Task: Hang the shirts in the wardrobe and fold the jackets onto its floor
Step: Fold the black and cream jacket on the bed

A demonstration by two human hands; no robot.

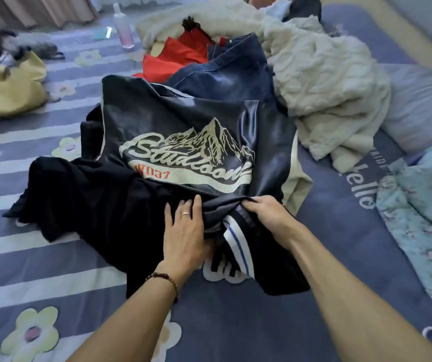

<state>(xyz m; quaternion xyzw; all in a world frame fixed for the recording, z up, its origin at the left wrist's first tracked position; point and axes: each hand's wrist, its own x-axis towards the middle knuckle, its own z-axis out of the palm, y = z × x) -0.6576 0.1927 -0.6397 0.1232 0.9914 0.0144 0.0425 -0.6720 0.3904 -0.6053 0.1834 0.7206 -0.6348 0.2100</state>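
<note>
The jacket lay on the bed, its front hidden underneath. The right hand gripped its bunched hem, fingertips buried in the folds. The left hand pressed flat on black cloth, perhaps a sleeve.

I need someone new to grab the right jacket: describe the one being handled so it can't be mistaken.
On the striped, flowered bedsheet, find the clothes pile in the middle. The black jacket lies nearest, under both hands. Unlike the denim piece and cream knit behind it, it is shiny, with a cream mountain logo and orange lettering.
</note>
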